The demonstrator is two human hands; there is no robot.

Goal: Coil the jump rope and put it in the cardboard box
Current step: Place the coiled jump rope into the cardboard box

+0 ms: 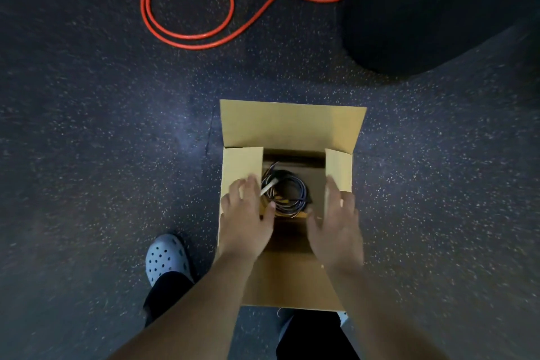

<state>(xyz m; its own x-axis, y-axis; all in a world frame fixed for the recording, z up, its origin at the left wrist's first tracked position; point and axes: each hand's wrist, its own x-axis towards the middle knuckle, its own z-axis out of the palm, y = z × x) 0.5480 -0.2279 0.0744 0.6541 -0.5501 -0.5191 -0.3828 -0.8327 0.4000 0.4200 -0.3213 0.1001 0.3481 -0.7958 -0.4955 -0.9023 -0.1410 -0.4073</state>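
Note:
A cardboard box (pixel 292 126) stands open on the floor in front of me, its far flap raised and its side flaps folded partly inward. Inside lies a coiled dark jump rope (pixel 287 191) with a pale handle. My left hand (pixel 247 219) rests flat on the left side flap, fingers spread, holding nothing. My right hand (pixel 336 225) lies over the box by the right side flap, fingers apart and empty. A red jump rope (pixel 190 12) with tan handles lies loosely looped on the floor far ahead, apart from the box.
The floor is dark speckled rubber. A large black rounded object (pixel 438 6) fills the upper right, touching the red rope's end. My foot in a light blue clog (pixel 166 257) stands left of the box.

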